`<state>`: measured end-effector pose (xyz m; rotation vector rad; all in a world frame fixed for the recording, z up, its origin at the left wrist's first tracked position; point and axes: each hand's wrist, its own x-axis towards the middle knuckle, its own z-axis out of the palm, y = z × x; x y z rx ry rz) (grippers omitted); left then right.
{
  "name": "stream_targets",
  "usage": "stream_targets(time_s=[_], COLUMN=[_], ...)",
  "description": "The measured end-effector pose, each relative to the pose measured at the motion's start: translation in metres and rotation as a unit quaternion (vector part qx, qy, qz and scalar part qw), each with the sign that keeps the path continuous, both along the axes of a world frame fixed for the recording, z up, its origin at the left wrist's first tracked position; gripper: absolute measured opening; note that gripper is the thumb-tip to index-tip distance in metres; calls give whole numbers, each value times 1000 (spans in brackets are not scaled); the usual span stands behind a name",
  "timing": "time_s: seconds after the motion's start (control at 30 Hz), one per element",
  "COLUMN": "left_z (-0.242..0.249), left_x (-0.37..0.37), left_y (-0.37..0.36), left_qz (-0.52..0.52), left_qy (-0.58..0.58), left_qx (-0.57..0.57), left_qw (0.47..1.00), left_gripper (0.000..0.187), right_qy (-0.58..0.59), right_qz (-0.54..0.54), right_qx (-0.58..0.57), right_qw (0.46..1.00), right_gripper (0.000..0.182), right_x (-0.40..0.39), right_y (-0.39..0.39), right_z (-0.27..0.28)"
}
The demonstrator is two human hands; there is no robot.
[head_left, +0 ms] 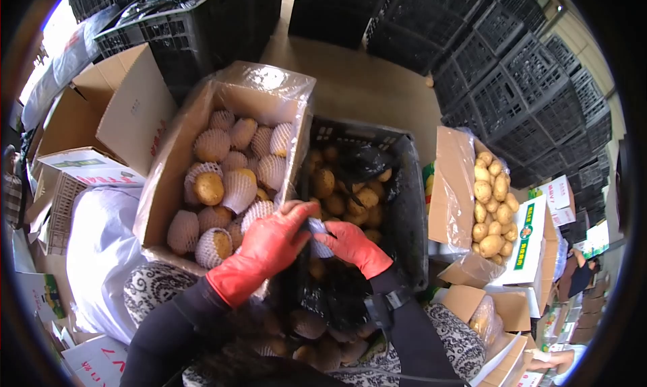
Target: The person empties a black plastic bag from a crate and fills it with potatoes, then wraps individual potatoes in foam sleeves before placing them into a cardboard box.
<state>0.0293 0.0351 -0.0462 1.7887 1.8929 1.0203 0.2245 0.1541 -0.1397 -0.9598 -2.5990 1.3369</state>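
Observation:
My left hand (273, 244) and my right hand (352, 244), both in red gloves, meet in front of me with their fingers closed on a pale foam net sleeve (319, 244). Whether a potato is inside the sleeve, I cannot make out. Under my right hand stands a black plastic crate (419, 218) lined with black film, holding loose potatoes (364, 198). Left of it, a cardboard box (165, 178) lined with clear plastic holds several potatoes in foam nets (239, 188). More netted potatoes (309, 324) lie close to my lap.
At the right, an open carton (450, 191) is filled with bare potatoes (493, 205). An open cardboard box (128, 111) and a white sack (104, 252) stand at the left. Stacked black crates (526, 84) line the back and right. Another person's arm (556, 360) shows at lower right.

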Motion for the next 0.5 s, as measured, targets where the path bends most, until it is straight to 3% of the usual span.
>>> stream_targets(time_s=[0.03,0.1,0.17,0.2,0.23,0.3,0.37,0.4,0.5], left_z=[1,-21,-4,13,26,23,14,14,18], left_x=[-3,-12,-3,2,6,0,-7,-8,-10], left_y=[2,1,-1,0,2,4,9,8,10], left_qz=[-3,-45,12,31,53,27,6,24,5], left_qy=[-18,16,-115,-134,-151,-91,-56,13,212], left_qx=[-3,25,-49,-27,-8,42,88,98,137], left_qw=[1000,999,992,990,987,995,995,995,968], left_gripper=[34,40,44,46,49,38,30,18,17], right_qy=[95,153,142,208,199,187,147,154,182], right_qz=[9,-21,-42,-20,-1,36,16,3,-18], right_qx=[-77,-68,-40,-42,-22,15,-48,-65,-149], right_qw=[992,986,988,977,980,982,988,986,972], right_gripper=[38,36,34,34,34,34,34,34,40], right_x=[-8,-14,-14,-16,-15,-17,-16,-16,-14], right_y=[-2,-10,-7,-9,-7,-1,1,2,7], right_z=[34,86,101,105,103,99,107,104,75])
